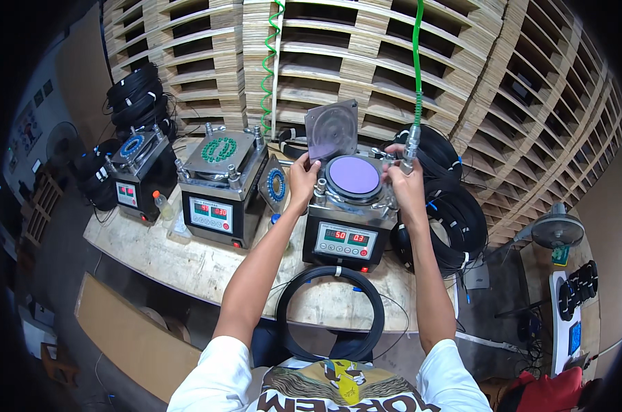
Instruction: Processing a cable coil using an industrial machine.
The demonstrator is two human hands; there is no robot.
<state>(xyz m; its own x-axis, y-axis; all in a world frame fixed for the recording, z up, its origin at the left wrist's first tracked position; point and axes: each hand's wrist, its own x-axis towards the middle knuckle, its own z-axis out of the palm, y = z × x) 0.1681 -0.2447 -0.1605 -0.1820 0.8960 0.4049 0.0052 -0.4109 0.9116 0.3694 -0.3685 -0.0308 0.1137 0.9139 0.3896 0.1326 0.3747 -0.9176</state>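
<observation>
My left hand (302, 181) is closed at the lower left corner of a square metal plate (333, 127), which stands tilted up behind a polishing machine (339, 238). On top of that machine lies a round purple polishing pad (354, 175). My right hand (405, 184), just right of the pad, is closed around a metal air nozzle (412, 145) on the end of a green hose (418, 51). A second plate (276, 185) with a ring of blue connectors leans beside my left wrist. A coil of black cable (281, 312) stands at the bench edge between my forearms.
Two more polishing machines (211, 223) (127, 194) stand to the left on the wooden bench (146, 250). Black cable coils (462, 220) are piled at the right. Stacked wooden pallets (366, 34) rise behind. A small bottle (162, 204) sits between the left machines. A fan (558, 230) is far right.
</observation>
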